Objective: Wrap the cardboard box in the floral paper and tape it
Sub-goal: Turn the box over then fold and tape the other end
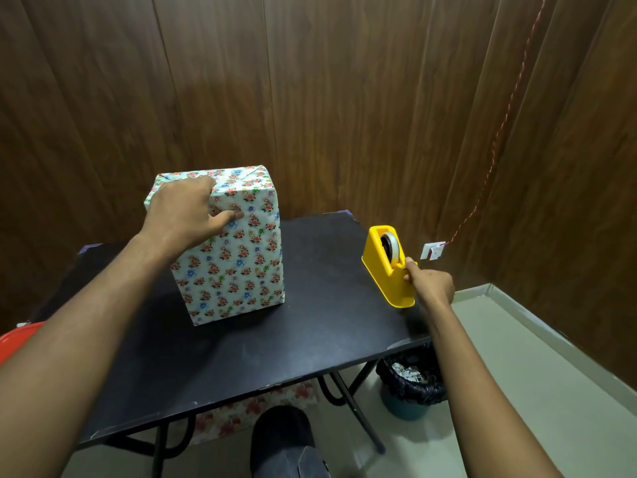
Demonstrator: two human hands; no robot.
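The box (pixel 238 263), covered all over in white floral paper, stands upright on the black table (pixel 310 339). My left hand (pixel 188 210) rests on its top near edge, fingers over the top folds and thumb pressing the front face. A yellow tape dispenser (pixel 382 270) with a roll of tape sits at the table's right edge. My right hand (pixel 431 282) is at the dispenser's cutter end, its fingertips pinching there; the tape itself is too small to see.
A wood-panelled wall stands close behind the table. Below the table's right side is a bin (pixel 410 384) with a black liner and paper scraps. More floral paper (pixel 248 408) lies under the table. A red object (pixel 17 339) shows at the left edge.
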